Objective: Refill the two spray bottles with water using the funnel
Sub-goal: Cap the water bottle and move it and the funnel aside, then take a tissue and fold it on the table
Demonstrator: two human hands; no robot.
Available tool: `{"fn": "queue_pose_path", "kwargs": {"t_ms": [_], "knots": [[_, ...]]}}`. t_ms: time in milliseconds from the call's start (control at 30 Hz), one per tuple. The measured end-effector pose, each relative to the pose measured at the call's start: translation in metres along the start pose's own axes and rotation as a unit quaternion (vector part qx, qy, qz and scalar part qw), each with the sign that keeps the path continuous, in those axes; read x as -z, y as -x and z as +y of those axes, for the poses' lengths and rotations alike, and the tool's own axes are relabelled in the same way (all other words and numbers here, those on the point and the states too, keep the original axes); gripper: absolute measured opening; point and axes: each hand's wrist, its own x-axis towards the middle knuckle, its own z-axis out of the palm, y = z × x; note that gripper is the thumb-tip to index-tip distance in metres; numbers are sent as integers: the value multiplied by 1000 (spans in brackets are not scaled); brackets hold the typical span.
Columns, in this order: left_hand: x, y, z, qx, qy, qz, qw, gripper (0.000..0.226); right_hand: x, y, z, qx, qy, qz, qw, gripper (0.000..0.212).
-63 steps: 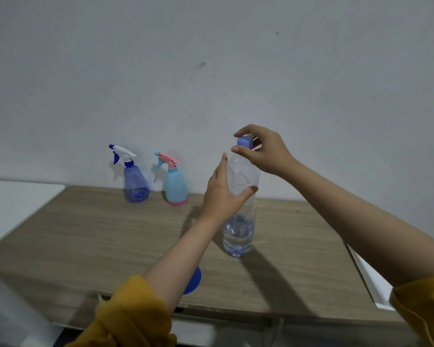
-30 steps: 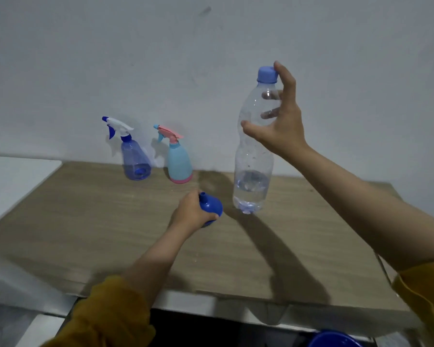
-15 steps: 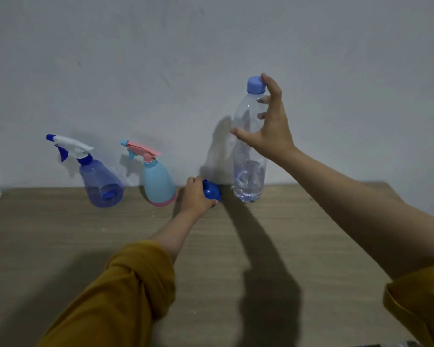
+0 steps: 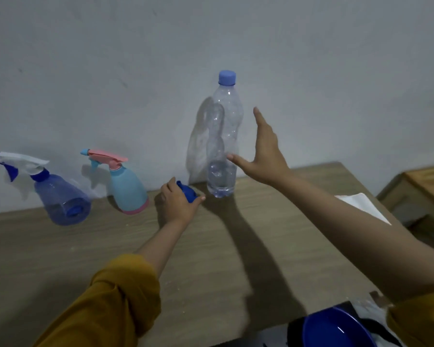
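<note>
A clear water bottle (image 4: 223, 136) with a blue cap stands capped at the back of the wooden table (image 4: 226, 259), a little water in its bottom. Just right of it, my right hand (image 4: 262, 156) is spread wide and holds nothing; only its thumb tip is near the bottle. My left hand (image 4: 177, 202) grips the blue funnel (image 4: 187, 192) on the table, left of the bottle's base. A light-blue spray bottle (image 4: 127, 189) with a pink trigger stands beside my left hand. Further left is a dark-blue translucent spray bottle (image 4: 60, 199) with a white trigger.
A grey wall runs right behind the bottles. A blue round object (image 4: 336, 329) shows below the table's front edge at lower right. A white sheet (image 4: 361, 206) lies past the table's right edge, with a wooden piece of furniture (image 4: 424, 189) beyond.
My right hand set the water bottle down by the wall and let go of it, fingers now spread. My left hand carried the funnel to the back, next to the light-blue sprayer.
</note>
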Motion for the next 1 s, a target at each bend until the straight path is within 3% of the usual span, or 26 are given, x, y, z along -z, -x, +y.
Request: {"fn": "queue_pose_path", "kwargs": {"t_ms": [200,367,533,667,867,1000], "knots": [[-21,56,60,-39,64,74,994,83,30,76,50,-85,51,-9,995,60],[-59,113,121,-120,123,-44,984,58,72,137,96,-167,85,-7,982,29],[-101,154,181,-232,90,-158,955,46,114,202,147,-258,125,21,958,20],[-138,170,212,-264,94,-214,936,44,142,238,187,-339,146,49,928,24],[-181,178,241,-287,86,-250,921,44,155,258,228,-412,192,7,890,37],[-197,175,252,-309,65,-252,915,40,151,258,236,-388,173,28,905,18]]}}
